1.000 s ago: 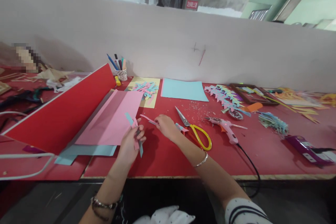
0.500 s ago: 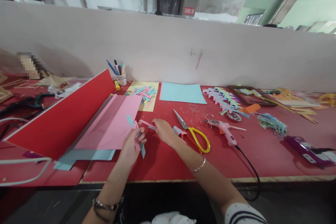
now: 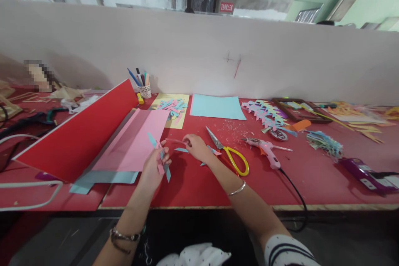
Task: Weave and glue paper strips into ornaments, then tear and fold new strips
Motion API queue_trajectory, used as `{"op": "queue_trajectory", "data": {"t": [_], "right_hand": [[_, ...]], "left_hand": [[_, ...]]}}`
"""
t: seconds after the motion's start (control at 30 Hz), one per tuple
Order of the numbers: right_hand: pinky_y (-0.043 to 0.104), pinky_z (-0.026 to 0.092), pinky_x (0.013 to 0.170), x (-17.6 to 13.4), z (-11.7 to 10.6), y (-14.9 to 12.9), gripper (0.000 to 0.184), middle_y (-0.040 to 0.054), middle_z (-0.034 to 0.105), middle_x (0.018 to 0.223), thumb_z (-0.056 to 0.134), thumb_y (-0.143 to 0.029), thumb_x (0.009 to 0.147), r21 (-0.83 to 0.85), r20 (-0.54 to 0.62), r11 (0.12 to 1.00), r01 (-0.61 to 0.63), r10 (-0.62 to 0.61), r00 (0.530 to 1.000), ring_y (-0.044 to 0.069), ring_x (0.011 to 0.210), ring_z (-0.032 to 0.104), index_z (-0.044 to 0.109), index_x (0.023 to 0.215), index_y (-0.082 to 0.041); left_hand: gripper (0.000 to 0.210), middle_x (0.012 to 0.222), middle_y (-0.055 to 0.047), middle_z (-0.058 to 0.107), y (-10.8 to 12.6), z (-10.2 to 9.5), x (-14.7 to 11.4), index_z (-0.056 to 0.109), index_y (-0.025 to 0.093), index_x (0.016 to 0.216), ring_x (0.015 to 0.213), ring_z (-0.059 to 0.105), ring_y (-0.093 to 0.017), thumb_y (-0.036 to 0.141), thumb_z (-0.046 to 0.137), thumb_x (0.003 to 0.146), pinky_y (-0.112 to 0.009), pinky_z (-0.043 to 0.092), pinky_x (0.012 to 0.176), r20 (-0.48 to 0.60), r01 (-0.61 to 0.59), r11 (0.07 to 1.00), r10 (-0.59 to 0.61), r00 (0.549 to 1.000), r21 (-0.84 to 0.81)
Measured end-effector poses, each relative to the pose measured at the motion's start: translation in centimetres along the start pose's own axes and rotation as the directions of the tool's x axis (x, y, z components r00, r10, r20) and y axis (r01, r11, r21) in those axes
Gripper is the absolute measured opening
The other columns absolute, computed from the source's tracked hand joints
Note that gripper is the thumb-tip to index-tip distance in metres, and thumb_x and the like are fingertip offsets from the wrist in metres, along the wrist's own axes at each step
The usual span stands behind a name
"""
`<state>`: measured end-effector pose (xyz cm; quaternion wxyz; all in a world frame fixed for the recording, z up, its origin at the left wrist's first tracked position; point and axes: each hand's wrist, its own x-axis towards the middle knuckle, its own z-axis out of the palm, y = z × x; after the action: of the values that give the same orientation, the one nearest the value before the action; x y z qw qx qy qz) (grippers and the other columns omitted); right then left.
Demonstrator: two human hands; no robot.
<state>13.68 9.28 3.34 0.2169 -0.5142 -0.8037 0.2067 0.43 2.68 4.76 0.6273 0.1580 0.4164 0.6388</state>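
Observation:
My left hand (image 3: 155, 162) is closed around a woven bundle of pink and blue paper strips (image 3: 161, 160), whose ends stick out above and below the fingers. To its right, my right hand (image 3: 193, 146) pinches the end of a thin pink paper strip (image 3: 175, 140), which stretches left toward the bundle. Whether that strip joins the bundle I cannot tell. A blue strip (image 3: 181, 150) lies on the table just under the right fingers. More pink and blue folded pieces (image 3: 214, 151) lie partly hidden behind the right wrist. Scissors with yellow handles (image 3: 229, 151) rest beside that wrist.
A pink glue gun (image 3: 264, 148) lies at right, its cord running over the table edge. Pink sheets (image 3: 134, 139) and a propped red board (image 3: 77, 133) stand left. Cut strips (image 3: 173, 107), a blue sheet (image 3: 218, 107), a zigzag paper chain (image 3: 264, 113) and a pen cup (image 3: 144, 90) lie farther back.
My right hand has shifted slightly right and up, and the pink strip now stretches straighter between the hands. A blue strip now shows on the table below it. The camera view tilted a little.

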Motion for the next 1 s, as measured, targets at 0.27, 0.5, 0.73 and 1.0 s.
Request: {"op": "queue_trajectory", "data": {"t": [0.27, 0.5, 0.73, 1.0], "right_hand": [[0.02, 0.042, 0.061, -2.1, -1.1, -2.7, 0.01, -0.0025, 0.051, 0.071, 0.046, -0.007, 0.07, 0.36, -0.121, 0.892, 0.272, -0.245, 0.962, 0.009, 0.063, 0.049, 0.047, 0.072, -0.017], [0.026, 0.042, 0.078, -0.8, -2.7, -1.4, 0.019, 0.0053, 0.06, 0.094, 0.043, -0.006, 0.079, 0.307, 0.198, 0.892, 0.332, -0.401, 0.895, 0.012, 0.086, 0.054, 0.056, 0.089, -0.014], [0.031, 0.039, 0.08, 0.1, -0.2, 0.3, 0.026, 0.0108, 0.056, 0.096, 0.049, 0.0, 0.073, -0.133, 0.288, 0.952, 0.277, -0.23, 0.93, 0.018, 0.09, 0.052, 0.057, 0.095, -0.012], [0.028, 0.039, 0.071, -0.2, 0.5, 0.5, 0.026, 0.0086, 0.054, 0.088, 0.042, -0.001, 0.077, -0.149, 0.254, 0.963, 0.223, -0.181, 0.95, 0.017, 0.08, 0.052, 0.056, 0.096, -0.013]], "left_hand": [[0.011, 0.054, 0.005, 0.051, -1.1, 1.3, 1.2, 0.058, 0.014, 0.081, 0.044, 0.043, -0.005, 0.021, 0.055, 0.073, -0.016, 0.033, 0.041, 0.052, 0.069, 0.998, -0.07, 0.996, 0.011], [0.007, 0.046, 0.007, 0.044, -1.2, 1.0, 1.4, 0.053, 0.015, 0.068, 0.04, 0.039, -0.004, 0.019, 0.055, 0.074, -0.015, 0.032, 0.041, 0.003, 0.031, 0.999, -0.031, 1.0, -0.025], [0.016, 0.045, 0.011, 0.035, -0.5, 0.5, 0.3, 0.049, 0.015, 0.069, 0.033, 0.023, 0.0, 0.021, 0.064, 0.067, -0.012, 0.019, 0.034, 0.027, 0.061, 0.998, -0.061, 0.998, -0.014], [0.006, 0.048, 0.009, 0.042, -0.3, 0.5, 0.6, 0.049, 0.016, 0.075, 0.034, 0.029, -0.002, 0.015, 0.051, 0.069, -0.014, 0.024, 0.034, 0.009, 0.137, 0.991, -0.137, 0.991, -0.007]]}}
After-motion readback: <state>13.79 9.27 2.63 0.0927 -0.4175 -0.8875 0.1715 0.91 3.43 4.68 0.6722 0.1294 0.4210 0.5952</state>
